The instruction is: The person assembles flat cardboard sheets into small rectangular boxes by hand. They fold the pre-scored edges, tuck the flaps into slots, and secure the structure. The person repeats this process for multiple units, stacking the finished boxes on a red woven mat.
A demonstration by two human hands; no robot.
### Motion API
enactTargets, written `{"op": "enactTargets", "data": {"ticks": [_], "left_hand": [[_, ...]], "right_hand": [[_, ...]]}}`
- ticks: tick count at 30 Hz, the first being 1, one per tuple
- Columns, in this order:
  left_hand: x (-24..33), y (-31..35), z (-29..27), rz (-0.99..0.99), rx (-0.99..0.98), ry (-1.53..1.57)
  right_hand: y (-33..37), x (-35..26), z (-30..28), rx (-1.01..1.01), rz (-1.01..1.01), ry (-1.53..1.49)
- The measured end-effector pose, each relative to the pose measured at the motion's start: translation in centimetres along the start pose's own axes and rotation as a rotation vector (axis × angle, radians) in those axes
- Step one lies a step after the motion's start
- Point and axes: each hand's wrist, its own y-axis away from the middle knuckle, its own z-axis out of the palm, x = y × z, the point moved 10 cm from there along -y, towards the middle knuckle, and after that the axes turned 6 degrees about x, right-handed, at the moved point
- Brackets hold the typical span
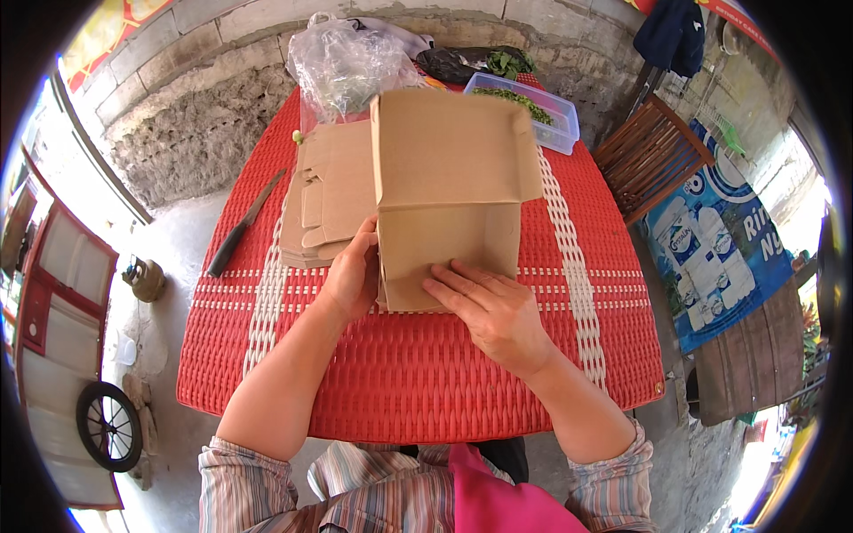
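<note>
Behind your workspace runs a wall [195, 133] of pale blocks, with rough, lumpy mortar along its lower part. The grey floor [178, 355] shows on both sides. In front of you stands the table [426, 382], its red woven top crossed by white bands, two running away from you and others running side to side.

To your left is a red-framed cabinet [67, 266] with pale panels; a black spoked wheel [109, 427] is at its lower end. To your right hangs a blue printed banner [715, 253], with a slatted wooden chair [653, 160] beside the table's far right edge. A dark blue garment [673, 37] hangs beyond it, and a small gas cylinder [144, 280] sits on the floor at your left.

The cardboard box [453, 151] is at the middle of the table, lid raised and inside facing you. Your hands are apart: the left hand [353, 280] rests against its left side, fingertips hidden, so you cannot tell how firmly it grips; the right hand [489, 311] lays extended fingers on the inner panel.

Flattened cartons [333, 178] lie just left of the box. Behind are a clear plastic bag [351, 71], a black bag [444, 64] with green leaves [508, 64], and a clear tub [564, 133] of green pieces. A black-handled knife [235, 244] lies near the left edge.
</note>
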Motion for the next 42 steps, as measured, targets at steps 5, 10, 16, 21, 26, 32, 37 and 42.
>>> {"op": "enactTargets", "data": {"ticks": [5,10,16,21,26,32,37,42], "left_hand": [[-0.1,-0.2,0.1,0.049,-0.001,0.022],[0.0,0.2,0.2,0.072,0.033,0.002],[-0.1,0.4,1.5,0.093,-0.119,0.048],[-0.1,0.7,1.3,0.116,-0.06,-0.121],[-0.7,0.9,1.4,0.022,-0.109,-0.127],[-1.3,1.4,2.7,-0.067,-0.198,-0.075],[-1.2,1.0,1.7,0.007,-0.089,-0.119],[0.2,-0.7,0.2,0.233,-0.126,-0.618]], "right_hand": [[0.6,0.3,1.4,-0.11,0.054,-0.069],[1.2,0.1,2.4,-0.204,0.0,-0.065],[1.4,0.8,3.3,-0.243,0.082,-0.168],[1.4,0.5,4.2,-0.369,0.092,-0.16],[1.1,0.0,3.7,-0.202,-0.006,-0.043],[1.6,0.5,4.1,-0.324,0.068,-0.03],[1.4,1.2,3.5,-0.341,0.137,-0.109],[1.6,1.5,3.4,-0.387,0.19,-0.14]]}}
